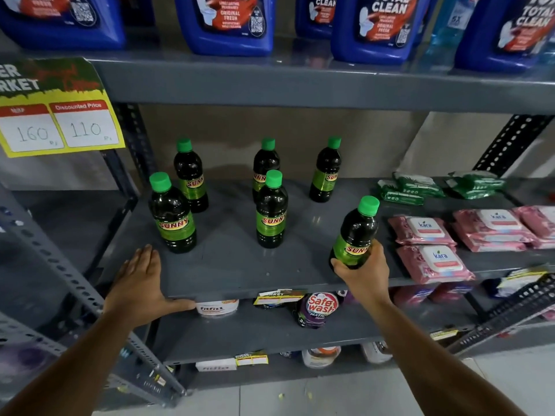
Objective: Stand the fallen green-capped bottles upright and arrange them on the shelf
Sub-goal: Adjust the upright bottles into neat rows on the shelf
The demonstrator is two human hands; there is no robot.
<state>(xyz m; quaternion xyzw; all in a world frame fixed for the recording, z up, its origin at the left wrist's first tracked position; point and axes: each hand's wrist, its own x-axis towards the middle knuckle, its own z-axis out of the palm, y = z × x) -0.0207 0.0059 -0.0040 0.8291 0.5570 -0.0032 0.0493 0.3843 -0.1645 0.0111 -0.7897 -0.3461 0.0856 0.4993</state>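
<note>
Six green-capped bottles in view, none lying flat. Five stand free on the grey shelf (228,265): back row of three, at left (191,175), middle (265,163), right (326,171); front row of two, at left (171,213) and centre (271,210). Sixth bottle (356,232) is in my right hand (365,273), fingers wrapped round its lower body, tilted slightly right, near the front right of the shelf. Base looks touching or just off the deck, can't tell which from here. My left hand (141,280) is flat and spread on the front edge, holding nothing.

Judgement: standing-up is basically done. Left: seat this last one to finish the front row, maybe tidy spacing.

Labels: bottles read "SUNNY". Blue jugs (375,25) above: "TOTAL CLEAN", "ORIGINAL FRESH". Pink packs (432,261) beside my bottle: "kara". Lower shelf: "Safewash Matic" pouch (319,309), "fitfizz" tub (216,307). Price card (57,109): "Discounted Price", 160 and 110.
</note>
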